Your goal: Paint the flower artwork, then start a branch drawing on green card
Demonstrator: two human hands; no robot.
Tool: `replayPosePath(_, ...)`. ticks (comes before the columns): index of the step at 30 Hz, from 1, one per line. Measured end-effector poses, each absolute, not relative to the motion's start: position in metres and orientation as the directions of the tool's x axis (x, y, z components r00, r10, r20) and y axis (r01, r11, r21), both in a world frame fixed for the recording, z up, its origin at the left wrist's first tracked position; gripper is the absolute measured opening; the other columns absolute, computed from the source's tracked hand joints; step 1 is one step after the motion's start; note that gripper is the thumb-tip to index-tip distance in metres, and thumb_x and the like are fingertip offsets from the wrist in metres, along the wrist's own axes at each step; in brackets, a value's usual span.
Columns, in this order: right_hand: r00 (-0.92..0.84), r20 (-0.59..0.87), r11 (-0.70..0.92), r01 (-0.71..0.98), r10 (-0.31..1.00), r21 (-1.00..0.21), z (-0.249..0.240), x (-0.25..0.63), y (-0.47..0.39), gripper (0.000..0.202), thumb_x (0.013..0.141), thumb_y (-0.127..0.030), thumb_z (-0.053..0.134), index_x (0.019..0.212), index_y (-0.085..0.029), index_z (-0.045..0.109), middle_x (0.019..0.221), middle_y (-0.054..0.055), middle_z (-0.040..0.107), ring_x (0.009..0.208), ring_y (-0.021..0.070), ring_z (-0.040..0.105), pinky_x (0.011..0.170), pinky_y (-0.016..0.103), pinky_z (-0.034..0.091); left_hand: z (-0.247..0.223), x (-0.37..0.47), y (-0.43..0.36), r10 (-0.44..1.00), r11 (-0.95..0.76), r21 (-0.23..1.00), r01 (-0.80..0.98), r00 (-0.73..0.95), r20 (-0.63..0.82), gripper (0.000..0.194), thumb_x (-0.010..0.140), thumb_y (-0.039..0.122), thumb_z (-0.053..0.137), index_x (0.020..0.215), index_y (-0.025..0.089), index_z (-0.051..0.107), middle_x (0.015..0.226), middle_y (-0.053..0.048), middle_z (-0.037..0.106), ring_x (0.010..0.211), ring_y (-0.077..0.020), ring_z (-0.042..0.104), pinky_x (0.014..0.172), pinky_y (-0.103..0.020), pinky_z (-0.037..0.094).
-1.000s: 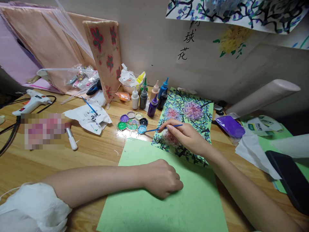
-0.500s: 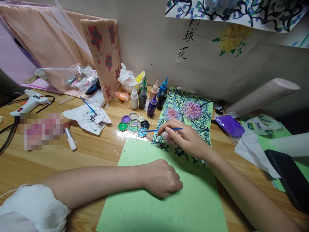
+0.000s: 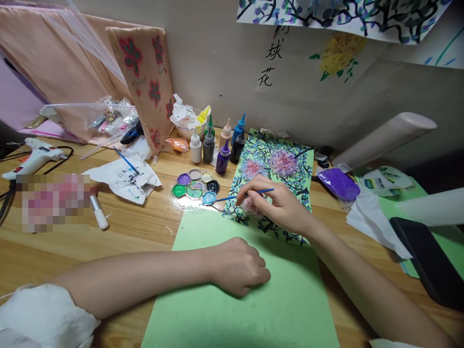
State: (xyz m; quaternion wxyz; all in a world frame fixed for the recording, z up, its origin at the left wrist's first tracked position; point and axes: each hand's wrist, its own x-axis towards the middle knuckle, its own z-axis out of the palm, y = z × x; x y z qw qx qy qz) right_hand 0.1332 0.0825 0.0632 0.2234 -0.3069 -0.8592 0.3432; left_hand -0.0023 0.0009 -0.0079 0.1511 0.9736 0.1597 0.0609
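Note:
My right hand (image 3: 270, 200) pinches a thin blue paintbrush (image 3: 226, 198), its tip at the light blue well on the right edge of a flower-shaped palette (image 3: 195, 188). Below that hand lies a painted sheet (image 3: 302, 193) with pink and purple blossoms and dark branches. My left hand (image 3: 241, 268) rests as a fist, knuckles up, on a plain green sheet (image 3: 232, 324); no object shows in it. Green, purple, black and other paints fill the palette wells.
Paint bottles (image 3: 222, 159) stand behind the palette. To the left are a stained tissue (image 3: 126, 181) with another brush, a white-handled brush (image 3: 99, 215) and a glue gun (image 3: 34, 157). A purple packet (image 3: 339, 183) and a black phone (image 3: 427, 263) lie at right.
The whole view has shifted slightly, so most things sit further left. The brush tip has moved a little toward the right edge of the light blue well. Both hands keep their shape.

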Motion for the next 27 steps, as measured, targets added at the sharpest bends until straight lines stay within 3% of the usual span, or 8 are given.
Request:
replayPosePath(4,-0.631,0.302,0.593,0.316,0.714,-0.741,0.073,0.147,0.087,0.026,0.091,-0.025,0.038,0.076,-0.02,0.059,0.074,0.002,0.06,0.073,0.0161,0.054,0.071,0.032,0.04,-0.008,-0.003,0.001,0.32,-0.907,0.315,0.279,0.944,0.085,0.008,0.067,0.018,0.059,0.065,0.018,0.051,0.069,0.001,0.062,0.061,-0.014,0.053,0.041,-0.03,0.024)
replayPosePath(9,-0.633,0.332,0.626,0.317,0.699,-0.712,0.078,0.156,0.091,0.042,0.093,-0.032,0.036,0.053,-0.02,0.045,0.054,0.0,0.045,0.056,0.0133,0.043,0.062,0.031,0.036,-0.011,-0.002,0.001,0.31,-0.912,0.312,0.266,0.946,0.099,0.008,0.067,0.019,0.06,0.065,0.018,0.052,0.068,0.001,0.061,0.06,-0.0145,0.052,0.041,-0.03,0.023)
replayPosePath(14,-0.607,0.336,0.623,0.354,0.72,-0.697,0.074,0.15,0.089,0.045,0.093,-0.033,0.036,0.052,-0.02,0.045,0.052,0.0,0.047,0.056,0.0126,0.046,0.062,0.03,0.037,-0.012,-0.002,0.001,0.309,-0.914,0.31,0.262,0.944,0.114,0.008,0.068,0.019,0.059,0.065,0.018,0.052,0.069,0.001,0.062,0.06,-0.0145,0.052,0.041,-0.03,0.024)
replayPosePath(19,-0.615,0.296,0.598,0.367,0.731,-0.713,0.075,0.149,0.088,0.039,0.092,-0.035,0.042,0.059,-0.018,0.054,0.054,-0.001,0.053,0.053,0.01,0.049,0.056,0.025,0.037,-0.011,-0.003,0.001,0.309,-0.914,0.305,0.267,0.946,0.096,0.007,0.068,0.019,0.06,0.066,0.019,0.053,0.068,0.001,0.061,0.059,-0.0146,0.051,0.041,-0.031,0.025)
replayPosePath(27,-0.587,0.35,0.64,0.408,0.73,-0.65,0.076,0.149,0.087,0.04,0.085,-0.032,0.054,0.048,-0.017,0.05,0.044,-0.003,0.048,0.043,0.0067,0.04,0.046,0.023,0.03,-0.009,-0.003,0.001,0.304,-0.917,0.298,0.264,0.948,0.095,0.005,0.068,0.018,0.059,0.067,0.019,0.054,0.068,0.002,0.061,0.058,-0.0145,0.051,0.041,-0.031,0.025)
